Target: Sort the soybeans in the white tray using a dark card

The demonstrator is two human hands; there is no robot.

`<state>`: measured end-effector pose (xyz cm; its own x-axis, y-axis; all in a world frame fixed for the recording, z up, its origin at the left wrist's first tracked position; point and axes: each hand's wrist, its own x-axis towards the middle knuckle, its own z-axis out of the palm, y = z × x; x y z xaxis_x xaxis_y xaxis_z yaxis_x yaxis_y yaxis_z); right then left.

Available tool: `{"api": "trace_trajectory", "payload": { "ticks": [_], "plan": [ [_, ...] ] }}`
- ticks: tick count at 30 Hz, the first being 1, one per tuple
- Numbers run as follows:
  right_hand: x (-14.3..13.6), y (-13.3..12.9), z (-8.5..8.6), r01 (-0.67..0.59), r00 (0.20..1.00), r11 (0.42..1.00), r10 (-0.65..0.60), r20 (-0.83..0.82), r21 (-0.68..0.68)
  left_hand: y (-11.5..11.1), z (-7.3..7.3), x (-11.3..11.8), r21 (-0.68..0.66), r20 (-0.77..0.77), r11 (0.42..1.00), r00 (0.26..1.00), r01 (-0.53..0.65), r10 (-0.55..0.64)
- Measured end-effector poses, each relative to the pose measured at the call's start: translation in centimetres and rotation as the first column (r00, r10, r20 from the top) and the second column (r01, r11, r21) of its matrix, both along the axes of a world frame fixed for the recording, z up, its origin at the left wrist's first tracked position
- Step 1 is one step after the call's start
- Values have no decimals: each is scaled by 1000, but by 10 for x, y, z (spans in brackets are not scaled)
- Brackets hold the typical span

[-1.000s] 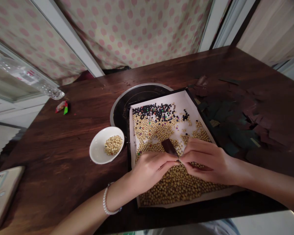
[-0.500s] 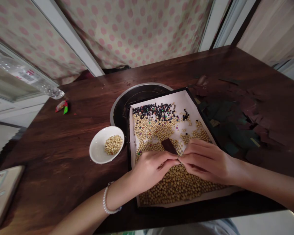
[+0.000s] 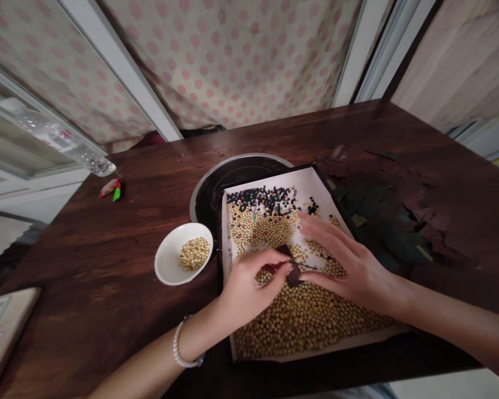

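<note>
My left hand (image 3: 253,280), with a beaded bracelet (image 3: 178,343) on the wrist, pinches a small dark brown flat piece (image 3: 293,277) between thumb and fingertips. A thin, dark, needle-like sliver sticks out from it toward the right. My right hand (image 3: 353,260) is open beside it, thumb and fingers apart, the thumb tip close to the brown piece. Both hands are above a shallow white-lined box (image 3: 318,185) of beads: tan beads (image 3: 307,321) in front and middle, black and coloured beads (image 3: 260,199) at the back. What the piece is made of I cannot tell.
Left of the box stands a white bowl (image 3: 166,257) with some tan beads. A round black plate (image 3: 210,183) lies partly under the box. Dark green and brown scraps (image 3: 399,221) cover the right side. A phone (image 3: 12,332), a plastic bottle (image 3: 66,141) and a red-green wrapper (image 3: 112,188) are leftward.
My right hand has let go of the pinch beside my left fingertips and spread open. My left hand still holds the brown piece, now turned. The view has tilted slightly.
</note>
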<state>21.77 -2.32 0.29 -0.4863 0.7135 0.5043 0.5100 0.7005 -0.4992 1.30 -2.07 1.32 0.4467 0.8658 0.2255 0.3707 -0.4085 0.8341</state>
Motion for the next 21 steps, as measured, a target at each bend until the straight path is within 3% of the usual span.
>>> {"api": "trace_trajectory", "payload": {
  "ticks": [3,6,10,13,17,21],
  "plan": [
    [1,4,-9,105,986,989,-91,138,-99,3,-2,-2,-75,22,992,995,-98,100],
    [2,6,-23,165,940,981,-124,317,-104,6,-4,-5,-176,91,975,984,-134,152],
    [3,3,-31,120,903,992,-95,419,-35,9,-8,-7,-251,160,957,968,-149,193],
    [2,2,-22,77,942,997,-66,329,-20,9,-9,-7,-247,176,955,961,-165,211],
    [1,4,-10,172,984,984,-174,38,54,8,-9,-7,-223,177,961,963,-161,202],
    [-1,4,-5,165,982,986,-165,-97,-8,6,-6,-5,-198,147,969,972,-151,182]
  ]
}}
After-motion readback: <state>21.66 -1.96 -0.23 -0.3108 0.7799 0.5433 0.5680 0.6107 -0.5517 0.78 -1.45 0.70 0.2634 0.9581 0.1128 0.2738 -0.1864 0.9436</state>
